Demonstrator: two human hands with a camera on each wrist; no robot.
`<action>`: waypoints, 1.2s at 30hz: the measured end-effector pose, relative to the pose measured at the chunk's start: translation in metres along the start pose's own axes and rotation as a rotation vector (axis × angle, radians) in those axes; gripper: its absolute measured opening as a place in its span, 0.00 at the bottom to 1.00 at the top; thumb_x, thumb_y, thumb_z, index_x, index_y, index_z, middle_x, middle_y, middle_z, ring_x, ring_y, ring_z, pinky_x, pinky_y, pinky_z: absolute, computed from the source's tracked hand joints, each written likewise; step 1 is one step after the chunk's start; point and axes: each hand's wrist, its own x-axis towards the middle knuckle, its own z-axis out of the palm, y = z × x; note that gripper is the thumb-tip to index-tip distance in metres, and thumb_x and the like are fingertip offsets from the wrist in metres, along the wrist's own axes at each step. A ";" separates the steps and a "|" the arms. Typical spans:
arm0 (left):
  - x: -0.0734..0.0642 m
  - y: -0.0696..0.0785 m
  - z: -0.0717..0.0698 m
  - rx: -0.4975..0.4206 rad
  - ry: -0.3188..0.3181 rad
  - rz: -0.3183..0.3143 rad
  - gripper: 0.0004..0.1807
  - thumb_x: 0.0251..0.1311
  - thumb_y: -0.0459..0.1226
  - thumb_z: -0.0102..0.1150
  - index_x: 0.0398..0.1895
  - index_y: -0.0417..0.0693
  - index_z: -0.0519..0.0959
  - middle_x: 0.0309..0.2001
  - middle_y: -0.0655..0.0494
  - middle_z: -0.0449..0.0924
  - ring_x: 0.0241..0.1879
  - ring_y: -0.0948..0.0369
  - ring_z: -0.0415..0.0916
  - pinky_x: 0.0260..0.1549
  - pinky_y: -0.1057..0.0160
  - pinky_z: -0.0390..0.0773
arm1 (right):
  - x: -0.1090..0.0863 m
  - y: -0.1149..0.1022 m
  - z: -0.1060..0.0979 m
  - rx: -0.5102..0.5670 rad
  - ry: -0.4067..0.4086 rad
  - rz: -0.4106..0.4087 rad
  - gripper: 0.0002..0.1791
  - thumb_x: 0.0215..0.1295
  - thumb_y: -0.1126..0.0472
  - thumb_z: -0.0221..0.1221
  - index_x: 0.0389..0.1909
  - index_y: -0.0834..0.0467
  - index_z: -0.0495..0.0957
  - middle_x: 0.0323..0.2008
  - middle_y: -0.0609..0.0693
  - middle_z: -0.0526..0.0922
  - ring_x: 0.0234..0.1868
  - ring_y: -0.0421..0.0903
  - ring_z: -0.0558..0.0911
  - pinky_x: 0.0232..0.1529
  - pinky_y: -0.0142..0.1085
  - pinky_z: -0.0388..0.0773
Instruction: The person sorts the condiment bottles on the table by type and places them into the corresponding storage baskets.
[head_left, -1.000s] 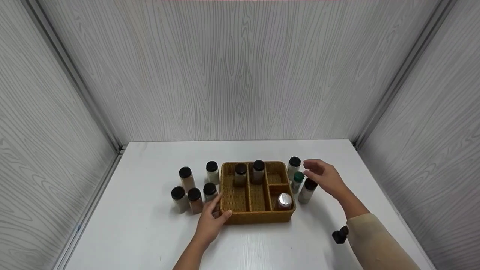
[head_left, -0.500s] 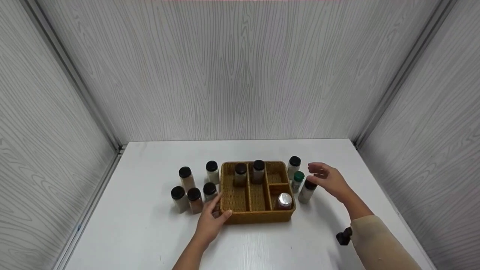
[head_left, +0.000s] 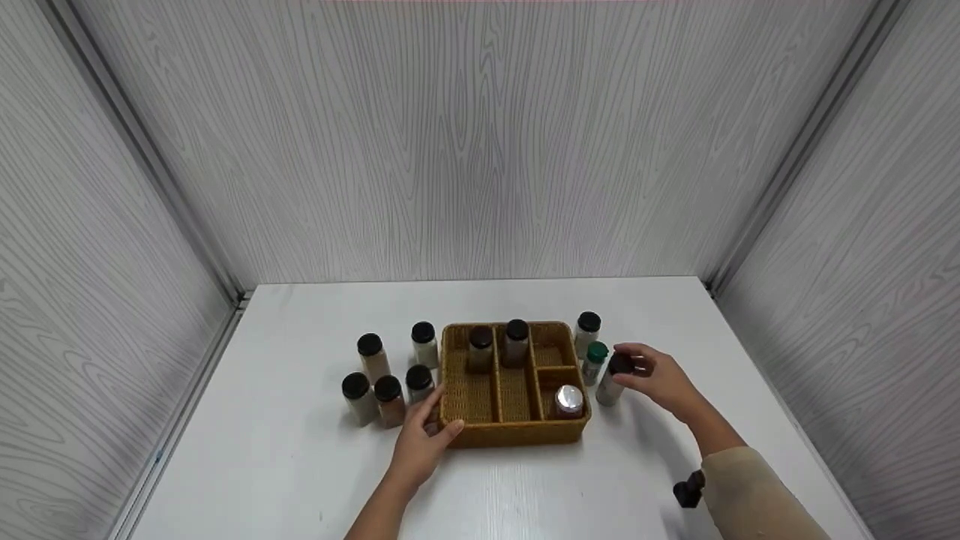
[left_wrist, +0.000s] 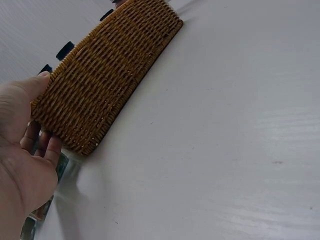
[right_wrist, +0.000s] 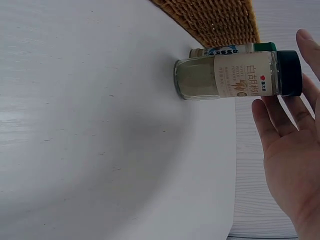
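A brown woven basket [head_left: 510, 435] with compartments stands in the head view. My left hand [head_left: 421, 442] holds its near left corner; in the left wrist view the thumb [left_wrist: 37, 85] lies on the rim and the fingers bend against the side. Right of the basket, my right hand [head_left: 658, 381] is around the black cap of a glass spice jar [head_left: 610, 390]. The right wrist view shows this jar [right_wrist: 225, 77] upright on the table, with pale powder and a printed label. There the thumb [right_wrist: 306, 40] is apart from the cap, and the fingers reach behind it.
Inside the basket are two black-capped jars [head_left: 481, 351] and a silver-lidded jar [head_left: 568, 402]. Several black-capped jars [head_left: 373, 358] stand on its left. A green-capped bottle [head_left: 594, 363] and another black-capped jar [head_left: 587, 333] stand close along its right side.
My right hand has shifted right and then lowered from above the jars to the black cap of the nearest one. The left hand and the basket have stayed in place.
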 end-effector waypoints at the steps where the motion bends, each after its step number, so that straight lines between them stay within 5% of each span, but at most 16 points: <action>1: 0.000 0.000 0.000 0.001 -0.002 0.000 0.44 0.72 0.48 0.72 0.86 0.57 0.63 0.81 0.36 0.59 0.78 0.37 0.66 0.77 0.40 0.73 | -0.001 0.001 0.000 0.002 -0.003 0.001 0.36 0.71 0.56 0.73 0.77 0.57 0.73 0.73 0.65 0.76 0.73 0.67 0.79 0.62 0.36 0.86; 22: 0.000 0.000 0.000 0.004 0.008 0.002 0.44 0.70 0.48 0.73 0.86 0.58 0.64 0.80 0.34 0.59 0.76 0.37 0.68 0.76 0.41 0.74 | -0.002 0.007 0.006 -0.027 0.032 0.055 0.34 0.76 0.55 0.69 0.78 0.59 0.71 0.73 0.64 0.78 0.75 0.66 0.77 0.71 0.54 0.82; 36: -0.001 0.003 0.001 -0.026 0.000 -0.015 0.43 0.72 0.43 0.71 0.86 0.56 0.63 0.81 0.35 0.58 0.78 0.36 0.66 0.78 0.39 0.70 | -0.007 0.003 0.014 0.003 0.094 0.048 0.32 0.76 0.57 0.68 0.76 0.60 0.73 0.72 0.66 0.78 0.75 0.68 0.77 0.67 0.47 0.85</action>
